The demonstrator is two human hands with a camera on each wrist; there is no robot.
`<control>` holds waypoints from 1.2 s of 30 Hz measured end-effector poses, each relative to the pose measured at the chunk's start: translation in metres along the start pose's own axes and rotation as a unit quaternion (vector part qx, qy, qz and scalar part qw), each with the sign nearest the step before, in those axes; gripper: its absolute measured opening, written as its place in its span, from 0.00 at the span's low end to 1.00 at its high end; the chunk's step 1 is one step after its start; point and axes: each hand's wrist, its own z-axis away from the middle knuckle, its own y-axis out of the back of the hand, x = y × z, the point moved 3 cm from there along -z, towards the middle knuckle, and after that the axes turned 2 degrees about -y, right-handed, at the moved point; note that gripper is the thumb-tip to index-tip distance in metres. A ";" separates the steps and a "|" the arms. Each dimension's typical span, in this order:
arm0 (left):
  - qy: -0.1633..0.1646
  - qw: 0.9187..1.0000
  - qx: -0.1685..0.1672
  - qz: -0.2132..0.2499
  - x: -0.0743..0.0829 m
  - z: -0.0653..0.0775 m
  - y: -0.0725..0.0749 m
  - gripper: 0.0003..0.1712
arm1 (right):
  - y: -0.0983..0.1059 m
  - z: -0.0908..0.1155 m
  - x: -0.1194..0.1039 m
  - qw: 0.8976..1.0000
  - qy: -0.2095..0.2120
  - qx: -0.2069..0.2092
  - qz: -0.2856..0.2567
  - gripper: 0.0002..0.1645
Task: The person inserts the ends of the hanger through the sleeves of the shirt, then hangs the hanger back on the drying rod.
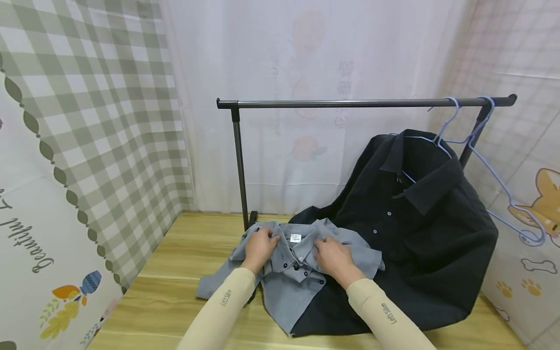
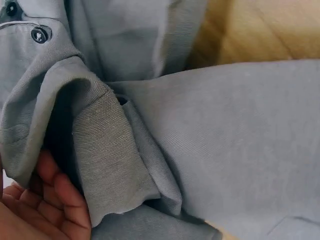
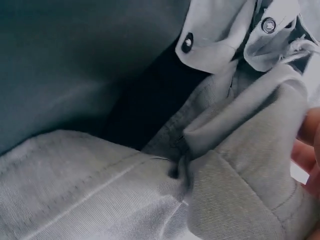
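A grey button-up shirt [image 1: 282, 294] lies crumpled on the wooden table, its collar and white neck label [image 1: 295, 238] facing up. The left hand [image 1: 259, 249] grips the collar's left side. In the left wrist view, its curled fingers [image 2: 67, 205] reach under the collar fold [image 2: 110, 155]. On the opposite side, the right hand [image 1: 336, 257] pinches the collar near the front opening. The right wrist view shows those fingers [image 3: 305, 155] at the collar's edge [image 3: 250, 175], partly cut off by the frame. Dark buttons [image 2: 39, 35] run along the shirt front.
A black shirt [image 1: 437, 257] hangs on a light-blue hanger [image 1: 442, 136] at the right, its hem on the table and partly under the grey shirt. Another blue hanger [image 1: 509, 192] hangs beside it. The dark rack bar [image 1: 328, 104] spans behind; patterned curtains [image 1: 131, 107] enclose the table [image 1: 153, 301].
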 end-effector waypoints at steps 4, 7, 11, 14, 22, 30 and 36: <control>0.018 1.000 0.006 -0.025 -0.004 0.003 -0.004 0.17 | -0.006 0.002 -0.002 1.000 0.007 -0.012 0.007 0.20; 0.013 0.998 0.014 -0.059 -0.004 0.003 -0.004 0.17 | -0.009 0.002 -0.001 1.000 0.006 -0.021 0.008 0.21; -0.007 0.996 0.019 -0.088 -0.003 0.001 -0.002 0.15 | -0.011 0.003 0.000 1.000 0.004 -0.025 -0.002 0.23; -0.022 0.997 0.011 -0.077 -0.003 0.001 -0.001 0.16 | -0.010 0.003 0.002 1.000 0.005 -0.026 -0.007 0.24; -0.015 1.000 -0.018 -0.007 -0.009 0.005 0.000 0.23 | -0.003 0.005 0.003 0.999 0.002 -0.030 -0.026 0.26; -0.015 1.000 -0.016 0.000 -0.006 0.008 0.000 0.22 | 0.028 0.017 0.010 0.998 0.018 0.016 -0.052 0.27; -0.002 1.000 -0.022 0.014 -0.008 0.007 -0.003 0.17 | 0.054 0.030 0.019 0.993 0.025 0.065 -0.098 0.27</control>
